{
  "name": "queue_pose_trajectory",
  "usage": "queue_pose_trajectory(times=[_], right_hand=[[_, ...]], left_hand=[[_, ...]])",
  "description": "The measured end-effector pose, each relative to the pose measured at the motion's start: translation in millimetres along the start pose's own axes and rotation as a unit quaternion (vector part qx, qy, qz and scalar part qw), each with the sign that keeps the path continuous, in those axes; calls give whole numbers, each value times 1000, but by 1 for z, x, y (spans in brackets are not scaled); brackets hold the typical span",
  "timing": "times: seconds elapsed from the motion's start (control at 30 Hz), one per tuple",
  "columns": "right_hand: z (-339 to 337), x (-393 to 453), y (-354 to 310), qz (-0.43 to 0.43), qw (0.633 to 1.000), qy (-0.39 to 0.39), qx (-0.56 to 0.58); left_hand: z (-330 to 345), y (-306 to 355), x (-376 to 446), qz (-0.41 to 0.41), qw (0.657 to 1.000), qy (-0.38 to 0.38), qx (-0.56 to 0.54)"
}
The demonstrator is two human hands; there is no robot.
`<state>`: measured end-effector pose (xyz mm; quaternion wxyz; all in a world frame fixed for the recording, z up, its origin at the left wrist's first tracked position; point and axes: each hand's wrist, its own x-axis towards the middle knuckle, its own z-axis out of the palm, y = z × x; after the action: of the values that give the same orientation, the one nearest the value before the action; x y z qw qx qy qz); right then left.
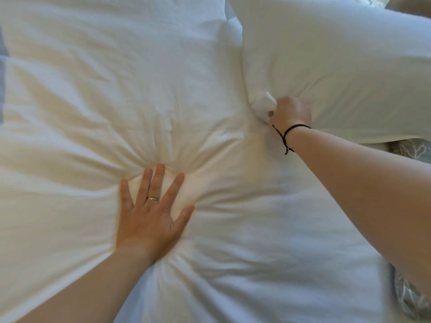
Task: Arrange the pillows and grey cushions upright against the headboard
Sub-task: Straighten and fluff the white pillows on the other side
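Fingers (272, 113) pinch plump white pillow (338, 66) corner — left hand (151, 215) flat

A single camera, worn on the person's head, looks steeply down and forward onto a bed from close range. White bedding (163, 78) fills nearly the whole frame, so no floor or wall shows. Both bare forearms enter from the bottom edge, the left hand (151, 213) low and left of centre, the right hand (291, 111) right of centre in the upper half. A white pillow (338, 54) takes up the upper right of the frame. The wide-angle lens bends the edges. No second view overlaps this one.
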<state>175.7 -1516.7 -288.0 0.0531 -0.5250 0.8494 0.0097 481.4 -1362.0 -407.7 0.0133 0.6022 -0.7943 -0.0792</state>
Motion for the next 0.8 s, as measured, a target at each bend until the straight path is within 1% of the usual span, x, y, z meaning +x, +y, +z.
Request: queue_pose_trajectory(times=[0.07,0.13,0.23,0.3,0.33,0.4,0.43,0.6,0.67,0.73,0.8], right_hand=[[-11,-3,6,47,993,-29,100],[-22,-18,21,79,974,-58,205],[-32,-63,44,89,945,-111,296],[-35,-101,46,90,929,-144,328],[-36,-120,42,90,921,-157,344],[-37,-160,24,79,909,-180,368],[-38,-180,12,65,903,-193,377],[-53,-283,-62,-28,871,-276,405],[-58,-324,-89,-77,865,-315,383],[-57,-368,-109,-110,855,-360,357],[-51,-412,-116,-176,851,-390,303]], left_hand=[[-4,-1,0,0,1000,-16,-16],[-11,-3,0,-2,998,-41,-51],[-28,-11,3,11,988,-117,-103],[-51,-18,0,9,967,-161,-198],[-64,-22,-6,-9,949,-160,-272],[-94,-27,-24,-50,906,-144,-395],[-109,-29,-36,-61,896,-126,-422],[-178,-40,-90,-74,900,-19,-429],[-196,-45,-103,-80,901,26,-426],[-207,-51,-108,-75,906,54,-413],[-211,-55,-106,-77,929,56,-358]])
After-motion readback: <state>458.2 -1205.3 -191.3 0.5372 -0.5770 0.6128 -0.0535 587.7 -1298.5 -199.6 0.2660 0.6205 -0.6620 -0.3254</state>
